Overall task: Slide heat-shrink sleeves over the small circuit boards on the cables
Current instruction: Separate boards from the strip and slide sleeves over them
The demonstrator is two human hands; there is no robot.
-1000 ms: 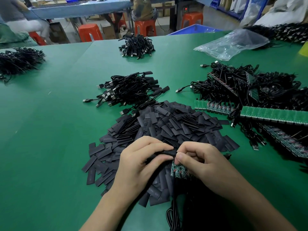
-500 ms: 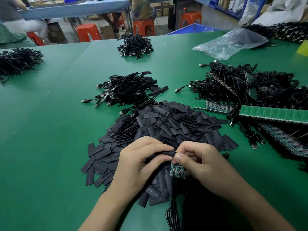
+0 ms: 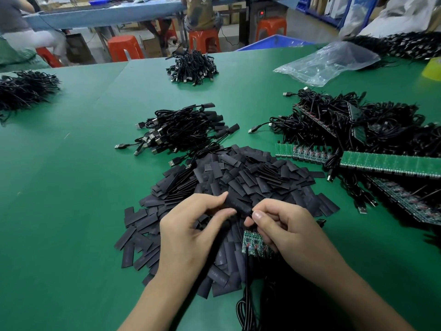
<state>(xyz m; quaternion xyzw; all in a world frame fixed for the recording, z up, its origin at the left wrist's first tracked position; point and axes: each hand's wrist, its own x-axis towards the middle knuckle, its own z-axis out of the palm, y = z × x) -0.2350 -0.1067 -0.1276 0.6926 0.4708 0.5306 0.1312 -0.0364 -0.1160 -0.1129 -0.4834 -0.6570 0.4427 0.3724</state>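
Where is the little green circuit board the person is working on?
In the head view, low and right of centre: the green circuit board sits under the curled fingers of the right hand, over the pile of black sleeves, beside the left hand.

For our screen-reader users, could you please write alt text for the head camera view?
The left hand pinches a black heat-shrink sleeve while the right hand holds small green circuit boards on black cables, over a heap of sleeves on a green table. Cable bundles and board panels lie beyond.
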